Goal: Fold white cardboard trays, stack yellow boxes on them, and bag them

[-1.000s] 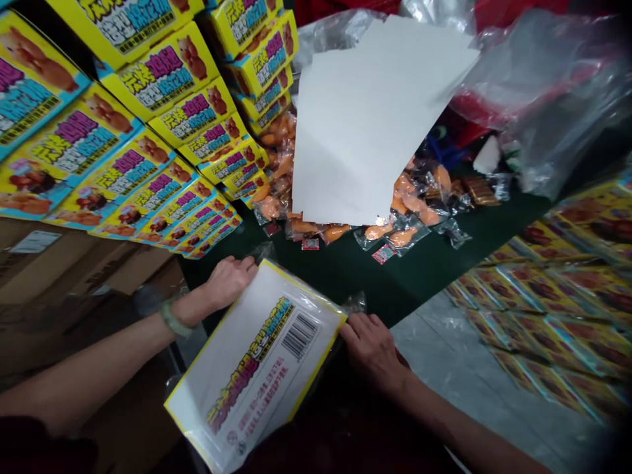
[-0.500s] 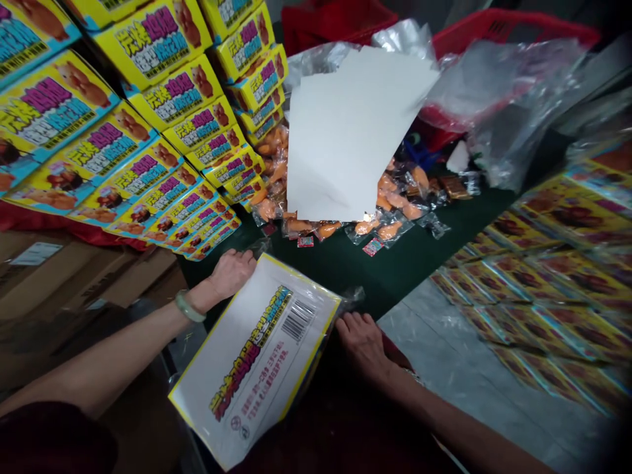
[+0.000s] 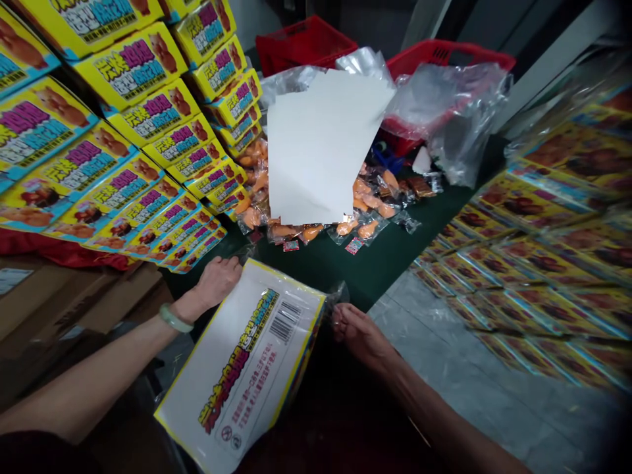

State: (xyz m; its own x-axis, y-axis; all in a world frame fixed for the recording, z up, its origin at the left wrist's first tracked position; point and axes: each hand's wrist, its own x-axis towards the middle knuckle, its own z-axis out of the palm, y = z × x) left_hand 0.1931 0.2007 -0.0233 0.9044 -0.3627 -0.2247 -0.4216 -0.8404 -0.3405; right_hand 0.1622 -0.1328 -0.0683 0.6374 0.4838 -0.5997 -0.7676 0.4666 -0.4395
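Note:
A white box with yellow edges, a barcode and printed text (image 3: 247,362) lies tilted near my body, wrapped in clear film. My left hand (image 3: 220,280), with a pale green bangle on the wrist, is closed at the box's upper left corner, on the film there. At the upper right corner my right hand (image 3: 348,322) pinches the loose end of the clear film (image 3: 340,294). White sheets (image 3: 320,145) lie beyond the box, on top of small bagged orange pieces (image 3: 368,227).
Yellow boxes (image 3: 143,66) are stacked high at the left. More wrapped boxes (image 3: 543,263) stand at the right. Red baskets (image 3: 306,46) and clear plastic bags (image 3: 444,92) are at the back of the green table (image 3: 385,257). Cardboard boxes (image 3: 108,296) sit at the lower left.
The view has shifted, so most things appear further left. My right hand has turned and now pinches the film at the corner, slightly away from the box.

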